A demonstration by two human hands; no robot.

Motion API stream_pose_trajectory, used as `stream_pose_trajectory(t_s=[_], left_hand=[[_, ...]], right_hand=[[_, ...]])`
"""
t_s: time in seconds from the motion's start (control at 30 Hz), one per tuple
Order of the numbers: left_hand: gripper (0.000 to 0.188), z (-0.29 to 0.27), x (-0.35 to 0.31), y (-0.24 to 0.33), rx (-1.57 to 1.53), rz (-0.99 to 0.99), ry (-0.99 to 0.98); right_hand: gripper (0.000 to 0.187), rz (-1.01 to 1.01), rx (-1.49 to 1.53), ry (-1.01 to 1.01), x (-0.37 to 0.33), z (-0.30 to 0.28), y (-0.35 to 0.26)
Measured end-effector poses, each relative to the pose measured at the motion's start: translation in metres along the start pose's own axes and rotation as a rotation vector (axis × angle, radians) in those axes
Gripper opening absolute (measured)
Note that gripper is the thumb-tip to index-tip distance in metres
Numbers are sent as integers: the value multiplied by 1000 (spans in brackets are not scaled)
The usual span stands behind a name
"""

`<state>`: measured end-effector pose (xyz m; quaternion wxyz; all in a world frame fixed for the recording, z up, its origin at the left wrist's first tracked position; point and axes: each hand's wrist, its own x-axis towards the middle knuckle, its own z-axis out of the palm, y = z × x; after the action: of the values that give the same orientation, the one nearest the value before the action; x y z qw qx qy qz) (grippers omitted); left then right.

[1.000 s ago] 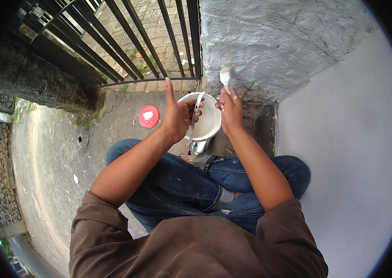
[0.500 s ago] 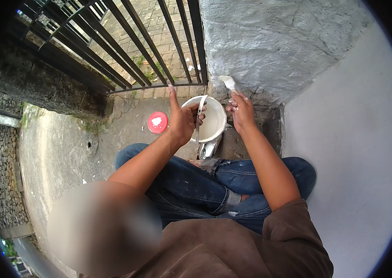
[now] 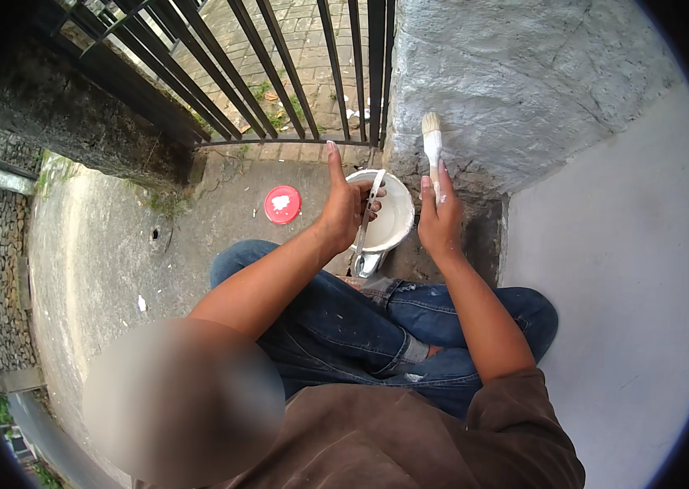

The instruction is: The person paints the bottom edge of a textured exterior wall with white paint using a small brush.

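Between my knees and the rough grey wall (image 3: pixel 523 73) stands a white bucket (image 3: pixel 400 204) of pale paint, its rim streaked. My left hand (image 3: pixel 346 213) is closed around the bucket's narrow, paint-smeared handle (image 3: pixel 366 218), with the thumb raised. Held in my right hand (image 3: pixel 442 220) is a paintbrush (image 3: pixel 433 147) with a white-coated handle. Its pale bristles point away from me, in front of the wall; I cannot tell whether they touch it. Left of the bucket, a red lid (image 3: pixel 282 205) with a white splash lies on the ground.
A dark metal gate (image 3: pixel 324 65) stands ahead on the left, beside a weathered stone block (image 3: pixel 92 138). A smooth pale wall (image 3: pixel 605 310) rises close on my right. My crossed legs in jeans (image 3: pixel 344 318) are below the bucket. White flecks dot the concrete (image 3: pixel 173 277).
The brush has swung from pointing left, low on the wall, to pointing straight ahead. My left hand keeps its hold on the handle. The whole view has shifted slightly.
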<state>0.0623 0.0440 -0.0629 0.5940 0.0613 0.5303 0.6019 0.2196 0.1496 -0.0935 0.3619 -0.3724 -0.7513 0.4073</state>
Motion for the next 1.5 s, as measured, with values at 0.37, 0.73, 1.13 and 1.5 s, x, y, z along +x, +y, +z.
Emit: stream_pose_trajectory(t_s=[0.37, 0.73, 1.13, 1.5], left_hand=[[125, -6, 15, -11, 76, -114, 26], [126, -6, 14, -7, 93, -95, 33], [125, -2, 15, -10, 81, -88, 33], [125, -5, 13, -9, 74, -89, 35]], right_hand=[[49, 72, -503, -308, 21, -8, 54], [53, -447, -467, -107, 48, -39, -63], [52, -84, -431, -350, 44, -18, -7], [54, -457, -509, 30, 45, -47, -19]])
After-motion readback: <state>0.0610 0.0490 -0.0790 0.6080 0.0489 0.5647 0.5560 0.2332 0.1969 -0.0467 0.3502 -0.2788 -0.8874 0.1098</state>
